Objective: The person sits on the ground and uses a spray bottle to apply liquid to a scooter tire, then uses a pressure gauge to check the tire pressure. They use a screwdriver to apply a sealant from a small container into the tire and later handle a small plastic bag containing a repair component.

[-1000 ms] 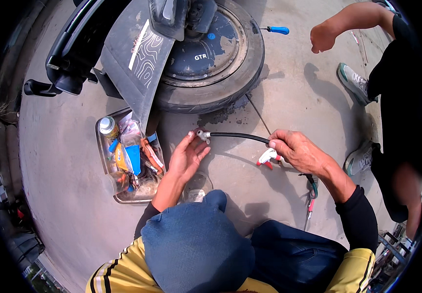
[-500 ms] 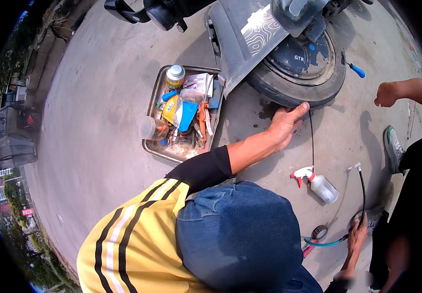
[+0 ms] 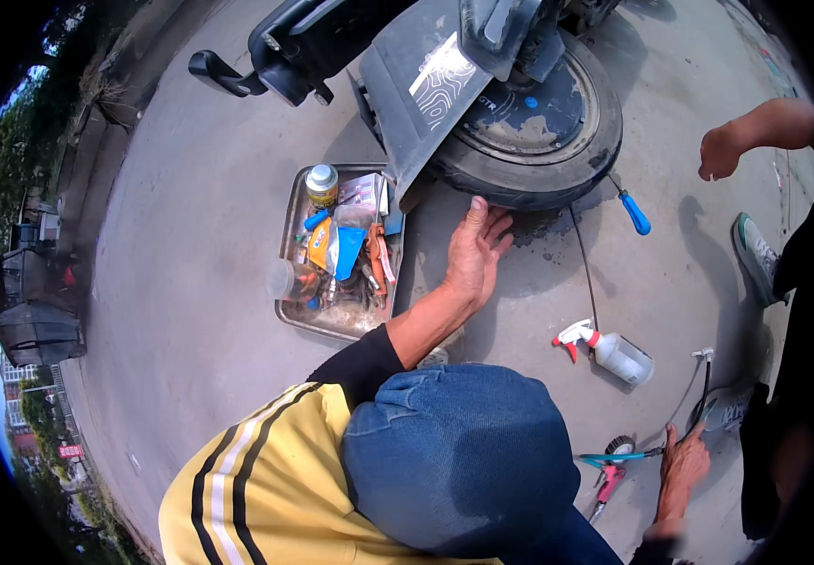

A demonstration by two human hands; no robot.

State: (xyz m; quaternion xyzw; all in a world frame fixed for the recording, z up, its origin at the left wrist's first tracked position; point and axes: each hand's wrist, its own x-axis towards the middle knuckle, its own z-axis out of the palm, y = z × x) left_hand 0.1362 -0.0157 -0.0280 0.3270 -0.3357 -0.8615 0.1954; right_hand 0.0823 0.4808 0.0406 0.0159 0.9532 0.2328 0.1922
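Note:
The tyre (image 3: 529, 196) is on the wheel of a grey scooter (image 3: 445, 71) lying tipped over. My left hand (image 3: 476, 252) is at the tyre's near edge, palm up and fingers spread, holding nothing; whether its fingertips touch the rubber is hard to tell. A blue-handled tool (image 3: 635, 215) sticks out from the tyre's right side. At the lower right, my right hand (image 3: 684, 468) is closed around a thin air hose (image 3: 707, 381), its forefinger pointing forward. Left of that hand lie a pink tyre inflator (image 3: 610, 482) and its round gauge (image 3: 621, 447).
A metal tray (image 3: 327, 325) of tools, a can and a jar stands left of my left arm. A spray bottle (image 3: 619, 358) lies between my hands. Another person's hand (image 3: 720, 155) and shoe (image 3: 758, 259) are at the right. A dark rod-like line (image 3: 583, 254) runs from tyre to bottle.
My left hand has shifted left along the tyre and opened from its grip on the edge. The view has moved, and more of the pink inflator shows. My right hand stays at the hose.

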